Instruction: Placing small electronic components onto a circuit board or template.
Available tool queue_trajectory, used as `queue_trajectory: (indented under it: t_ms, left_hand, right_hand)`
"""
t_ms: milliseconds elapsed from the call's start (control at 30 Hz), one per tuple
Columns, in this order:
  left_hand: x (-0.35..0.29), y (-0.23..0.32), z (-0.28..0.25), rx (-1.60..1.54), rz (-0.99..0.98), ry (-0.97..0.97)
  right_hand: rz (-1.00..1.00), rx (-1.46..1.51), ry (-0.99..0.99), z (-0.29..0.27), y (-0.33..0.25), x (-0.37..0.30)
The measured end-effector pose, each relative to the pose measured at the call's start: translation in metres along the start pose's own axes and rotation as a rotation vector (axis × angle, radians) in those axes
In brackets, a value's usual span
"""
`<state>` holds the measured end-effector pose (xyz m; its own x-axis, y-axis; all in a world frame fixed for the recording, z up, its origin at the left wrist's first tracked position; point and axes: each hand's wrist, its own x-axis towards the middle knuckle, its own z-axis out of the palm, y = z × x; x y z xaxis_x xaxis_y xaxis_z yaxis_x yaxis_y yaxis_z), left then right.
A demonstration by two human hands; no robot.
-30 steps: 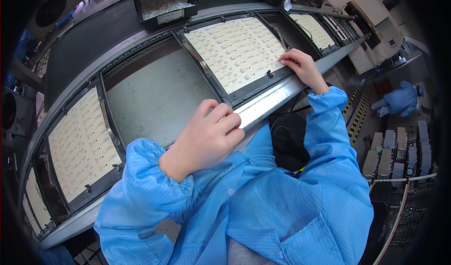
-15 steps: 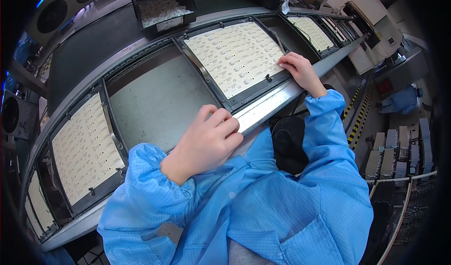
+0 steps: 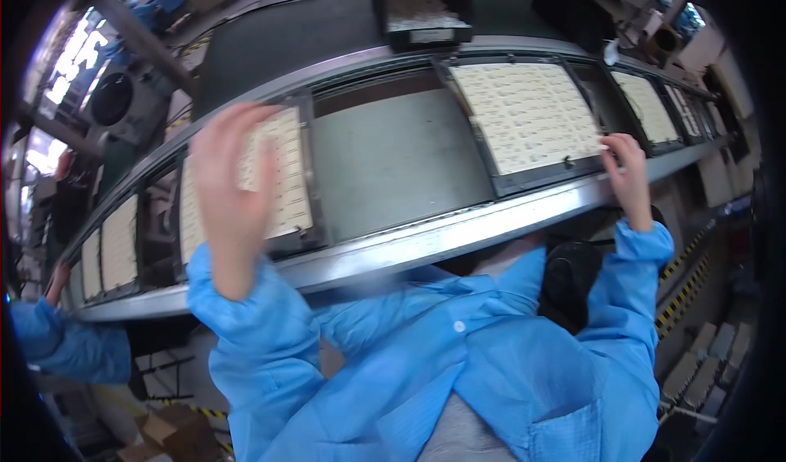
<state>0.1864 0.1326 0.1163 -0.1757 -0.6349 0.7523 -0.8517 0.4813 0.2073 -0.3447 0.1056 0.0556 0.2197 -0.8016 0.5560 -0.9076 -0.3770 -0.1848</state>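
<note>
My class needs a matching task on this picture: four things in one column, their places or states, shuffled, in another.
1. Wearer's left hand
2. Wearer's right hand
3. Black bin
4. Cardboard box

A. Top middle of the picture
B. Low at the picture's left
C. At the near right corner of a pale panel
D. Blurred, covering part of another pale panel

Pairs: 1-D, 2-C, 3-A, 4-B

This looks like a factory, with a long metal-railed line (image 3: 426, 238) of framed boards (image 3: 524, 118), a parts bin (image 3: 401, 42) beyond, blue work coats (image 3: 508, 356), striped floor tape (image 3: 683, 293) and a carton (image 3: 182, 431).
</note>
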Motion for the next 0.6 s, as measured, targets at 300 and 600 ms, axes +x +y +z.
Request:
queue_trajectory:
  t_ms: [300,600]
  left_hand:
    - [-0.137,-0.190,-0.103,0.597,-0.907,-0.644]
    - [-0.097,-0.102,-0.105,0.634,-1.032,-0.658]
  right_hand:
    - [-0.159,-0.001,0.177,0.007,-0.012,0.006]
    - [-0.466,0.414,0.323,0.090,-0.116,0.110]
